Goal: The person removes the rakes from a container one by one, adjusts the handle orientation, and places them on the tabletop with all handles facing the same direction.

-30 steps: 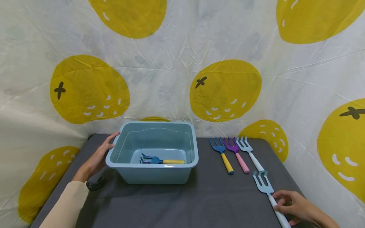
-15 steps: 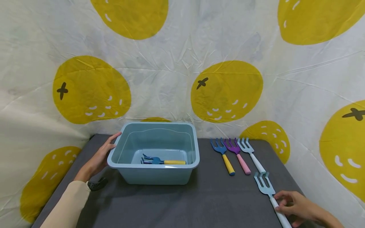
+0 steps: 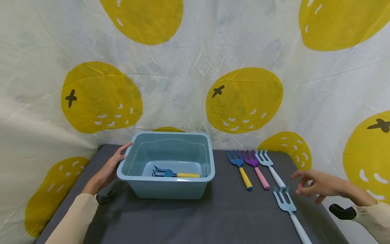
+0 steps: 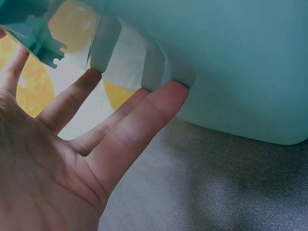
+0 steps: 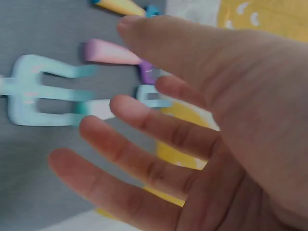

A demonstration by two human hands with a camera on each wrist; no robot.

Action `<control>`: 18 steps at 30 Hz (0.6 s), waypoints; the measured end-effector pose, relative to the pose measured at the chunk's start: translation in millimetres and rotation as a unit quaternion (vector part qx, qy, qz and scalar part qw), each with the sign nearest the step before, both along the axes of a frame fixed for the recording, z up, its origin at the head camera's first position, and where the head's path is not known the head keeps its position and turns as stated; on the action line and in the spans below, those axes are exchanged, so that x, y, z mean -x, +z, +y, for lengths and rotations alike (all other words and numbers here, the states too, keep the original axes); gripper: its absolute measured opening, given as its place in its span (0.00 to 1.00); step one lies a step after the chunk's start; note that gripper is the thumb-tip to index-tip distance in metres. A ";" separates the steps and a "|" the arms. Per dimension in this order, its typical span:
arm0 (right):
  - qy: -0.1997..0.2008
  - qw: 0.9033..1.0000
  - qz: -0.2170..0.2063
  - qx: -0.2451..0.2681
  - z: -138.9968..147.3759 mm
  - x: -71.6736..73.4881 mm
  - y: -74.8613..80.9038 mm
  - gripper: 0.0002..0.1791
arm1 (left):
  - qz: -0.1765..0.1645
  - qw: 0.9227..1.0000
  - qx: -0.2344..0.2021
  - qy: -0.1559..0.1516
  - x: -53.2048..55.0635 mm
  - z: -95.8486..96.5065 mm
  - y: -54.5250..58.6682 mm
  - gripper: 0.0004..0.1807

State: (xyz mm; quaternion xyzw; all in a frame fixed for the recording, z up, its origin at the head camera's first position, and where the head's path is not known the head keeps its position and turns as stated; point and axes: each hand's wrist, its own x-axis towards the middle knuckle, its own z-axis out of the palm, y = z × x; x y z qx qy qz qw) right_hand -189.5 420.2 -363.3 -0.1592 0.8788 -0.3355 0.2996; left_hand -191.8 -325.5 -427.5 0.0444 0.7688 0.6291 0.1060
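Note:
My left hand is at the left side of a light-blue plastic basin. In the left wrist view its straight fingers touch the basin's outer wall. Inside lies a blue garden hand fork with a yellow handle; whether the dark tines under it are a second fork or a reflection I cannot tell. My right hand, fingers loosely bent and holding nothing, hovers over the table's right side. Nearest to it is a pale-blue hand fork with a white handle, lying apart from the fingers.
Behind that fork, three more hand forks lie in a row: a blue one with a yellow handle, a purple one with a pink handle and a pale-blue one. A patterned cloth hangs behind the grey table.
My right hand has let go of the near pale-blue hand fork and risen up and away from it. That fork stays on the table. The left hand keeps its place at the basin.

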 end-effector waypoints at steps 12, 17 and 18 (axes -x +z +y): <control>0.068 0.990 0.124 -0.028 -61.9 62.4 80.2 0.37 | -0.005 1.000 -0.005 0.006 0.9 -0.4 -0.5 0.35; 0.104 0.980 0.169 -0.027 -96.7 83.5 100.0 0.38 | -0.008 1.000 -0.014 0.004 0.4 -0.3 -1.3 0.35; 0.107 0.979 0.169 -0.028 -104.2 86.9 103.6 0.39 | -0.007 1.000 -0.015 0.004 0.1 -0.3 -1.4 0.35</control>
